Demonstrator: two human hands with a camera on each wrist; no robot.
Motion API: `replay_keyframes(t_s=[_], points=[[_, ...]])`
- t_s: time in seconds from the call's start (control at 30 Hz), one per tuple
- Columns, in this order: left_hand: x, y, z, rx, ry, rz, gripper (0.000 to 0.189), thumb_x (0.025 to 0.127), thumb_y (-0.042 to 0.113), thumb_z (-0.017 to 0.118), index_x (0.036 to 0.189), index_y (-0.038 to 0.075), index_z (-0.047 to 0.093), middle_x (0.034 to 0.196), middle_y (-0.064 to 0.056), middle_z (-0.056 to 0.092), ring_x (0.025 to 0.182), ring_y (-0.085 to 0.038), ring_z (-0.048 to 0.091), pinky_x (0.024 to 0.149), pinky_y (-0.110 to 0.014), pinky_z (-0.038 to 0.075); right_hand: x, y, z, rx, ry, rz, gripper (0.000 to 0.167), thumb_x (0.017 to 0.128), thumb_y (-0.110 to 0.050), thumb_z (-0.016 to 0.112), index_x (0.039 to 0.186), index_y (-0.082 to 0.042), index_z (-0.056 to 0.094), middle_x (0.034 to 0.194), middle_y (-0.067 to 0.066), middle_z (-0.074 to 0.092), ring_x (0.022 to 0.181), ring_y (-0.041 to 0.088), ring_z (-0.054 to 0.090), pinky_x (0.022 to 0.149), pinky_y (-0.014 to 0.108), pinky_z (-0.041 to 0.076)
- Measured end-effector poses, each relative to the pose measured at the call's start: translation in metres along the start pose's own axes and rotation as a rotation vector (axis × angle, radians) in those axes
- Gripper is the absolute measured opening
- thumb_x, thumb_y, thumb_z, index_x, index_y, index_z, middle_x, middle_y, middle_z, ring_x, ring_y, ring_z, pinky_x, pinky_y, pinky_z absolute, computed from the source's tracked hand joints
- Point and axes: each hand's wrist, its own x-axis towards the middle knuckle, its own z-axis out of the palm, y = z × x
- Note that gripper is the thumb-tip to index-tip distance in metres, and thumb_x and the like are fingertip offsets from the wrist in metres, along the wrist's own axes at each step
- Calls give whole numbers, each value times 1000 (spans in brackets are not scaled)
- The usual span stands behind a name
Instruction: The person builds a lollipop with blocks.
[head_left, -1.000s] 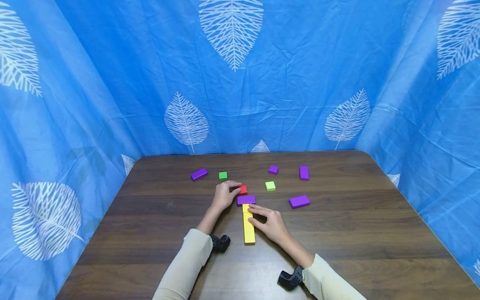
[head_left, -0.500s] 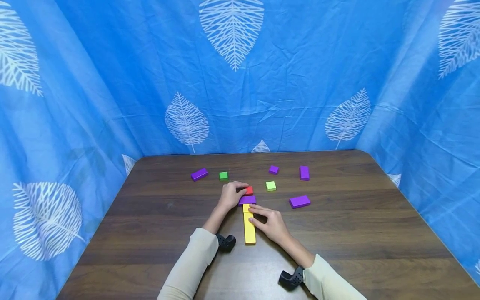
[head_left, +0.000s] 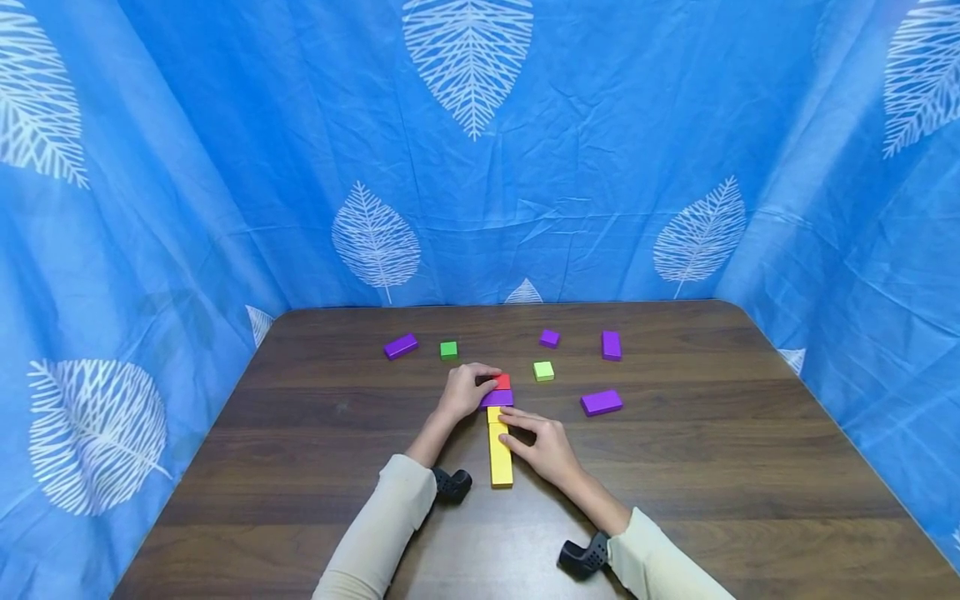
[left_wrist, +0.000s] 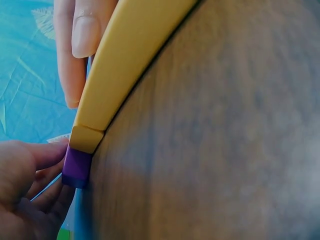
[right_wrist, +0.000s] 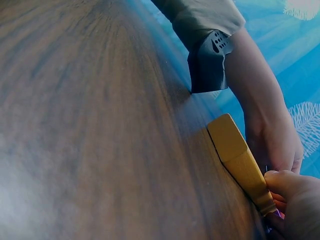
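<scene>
A red block [head_left: 504, 382] stands at the far end of a line of blocks, pinched by my left hand [head_left: 459, 392] from the left side. It touches a purple block [head_left: 498, 398] lying crosswise. Below that come a small yellow block [head_left: 492, 415] and a long yellow block [head_left: 500, 462], end to end. My right hand [head_left: 547, 448] rests against the right side of the yellow blocks, index finger by the small one and thumb by the long one. In the left wrist view, the left thumb lies beside the purple block; the red block is hidden there.
Loose purple blocks lie around: one at back left [head_left: 401, 347], a short one [head_left: 550, 338], one at back right [head_left: 611, 345] and one nearer right [head_left: 602, 403]. A green block [head_left: 448, 350] and a lime block [head_left: 543, 371] lie behind the line. Blue curtains surround the wooden table [head_left: 712, 467].
My left hand has moved right with the red block, bringing it from the purple block's left part to above its right part. The purple block has shifted slightly right. My right hand stays put.
</scene>
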Motion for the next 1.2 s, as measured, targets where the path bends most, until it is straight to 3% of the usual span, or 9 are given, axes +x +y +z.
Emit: replay_keyframes(t_s=[0.9,1.2], points=[[0,1,-6,4,-70,-3,24,87,14,65,110,8,69,109,-8,66,108,-24,57,93,-40,45,0,2,1,-22,-3,-21,29,80,-20,73,106,-8,71,115,2,64,107,19,59,90,37,47],[2,-11,-17,-64,40,11,23,86,15,66,108,8,69,108,-7,66,105,-21,59,90,-36,47,0,1,1,-13,6,-23,29,78,-19,75,105,-8,71,114,1,65,106,18,59,91,36,46]])
